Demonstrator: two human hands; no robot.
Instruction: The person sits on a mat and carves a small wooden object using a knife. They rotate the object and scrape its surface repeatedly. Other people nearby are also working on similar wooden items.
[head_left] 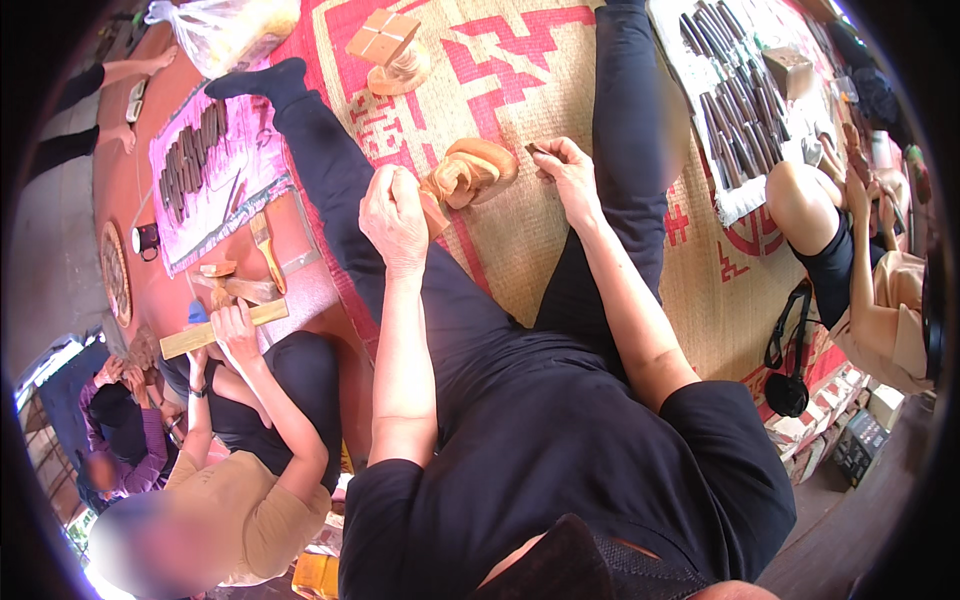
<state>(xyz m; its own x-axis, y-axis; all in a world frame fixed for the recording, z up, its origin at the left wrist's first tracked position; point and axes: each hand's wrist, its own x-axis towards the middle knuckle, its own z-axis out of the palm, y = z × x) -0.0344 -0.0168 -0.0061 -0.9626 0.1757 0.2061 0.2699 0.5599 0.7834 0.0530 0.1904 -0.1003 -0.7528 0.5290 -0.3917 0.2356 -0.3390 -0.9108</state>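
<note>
Between my outstretched legs, a carved wooden figure point(472, 175) with rounded, folded shapes lies on its side just above the mat. My left hand point(393, 220) is closed at its square base, on the left. To the right of the carving, my right hand point(570, 182) pinches a small dark piece point(538, 150) between thumb and fingers; its exact kind is too small to make out. That piece is apart from the carving. Beyond my hands, a second wooden carving point(398, 72) with a square base stands on the mat.
A red-and-straw patterned mat point(530, 250) lies under me. Rows of chisels rest on a pink cloth point(215, 235) at left and a white cloth point(738, 203) at right. A brush point(266, 250) lies left. Co-workers sit both sides; one holds a wooden bar point(185, 342).
</note>
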